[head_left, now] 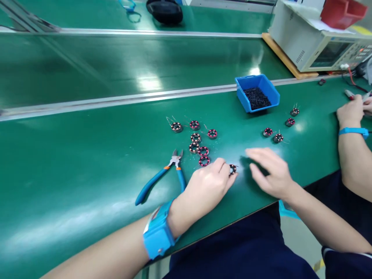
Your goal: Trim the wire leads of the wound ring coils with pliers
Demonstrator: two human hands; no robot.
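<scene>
While the left hand (206, 190) rested on the green bench (87, 162) with its fingers curled, its fingertips pinched a small wound ring (233, 169), black with pink windings, just above the bench surface near the front edge. A blue wrist strap (158, 232) circled that wrist. The right hand (271, 174) lay just beside the ring on its other side, palm down with the fingers loosely spread and holding nothing; it was smeared by motion blur, so finer detail could not be made out. Blue-handled side cutters (162, 176) lay on the bench just to the left of the left hand, jaws pointing away from the person. Beyond the left hand's knuckles sat a cluster of similar rings (197, 143), several with thin wire leads sticking out, and a second group of four rings (279, 128) lay farther right. Behind these stood a blue bin (254, 82) holding small black parts. At the right edge a co-worker's hand (351, 112), with a blue band on its wrist, rested on the bench, and a beige test instrument (316, 46) stood on a wooden board beyond it.
</scene>
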